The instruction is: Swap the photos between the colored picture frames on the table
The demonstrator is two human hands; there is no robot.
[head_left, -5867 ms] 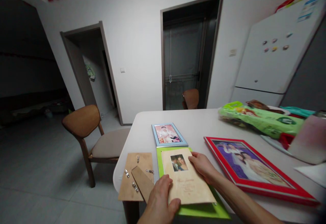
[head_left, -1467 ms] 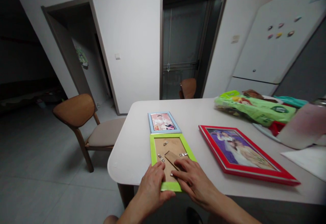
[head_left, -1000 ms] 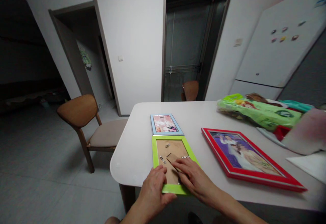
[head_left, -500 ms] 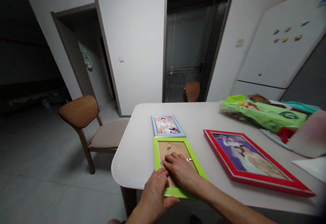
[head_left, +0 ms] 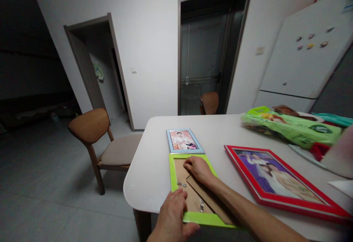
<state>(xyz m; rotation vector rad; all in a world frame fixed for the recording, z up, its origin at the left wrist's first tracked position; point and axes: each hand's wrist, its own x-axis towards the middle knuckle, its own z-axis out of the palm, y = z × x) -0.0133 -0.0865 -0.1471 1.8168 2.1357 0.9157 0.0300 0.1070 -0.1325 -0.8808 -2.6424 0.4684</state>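
A lime-green picture frame (head_left: 172, 172) lies face down at the table's near edge, its brown backing board (head_left: 193, 198) up, with small metal clips and a fold-out stand. My left hand (head_left: 173, 218) rests on the frame's near left corner, fingers curled over the edge. My right hand (head_left: 198, 168) reaches to the far end of the backing, fingertips pressed together near the top clip.
A small blue-framed photo (head_left: 183, 141) lies just beyond the green frame. A large red-framed photo (head_left: 278, 183) lies to the right. Green packets (head_left: 289, 126) sit at the far right. A wooden chair (head_left: 102, 146) stands left of the white table (head_left: 149, 176). A fridge (head_left: 300, 62) stands behind.
My right hand moved from the middle of the backing board up to its far end. My left hand stays at the near left corner. Earlier a photo card lay loose on the frame.
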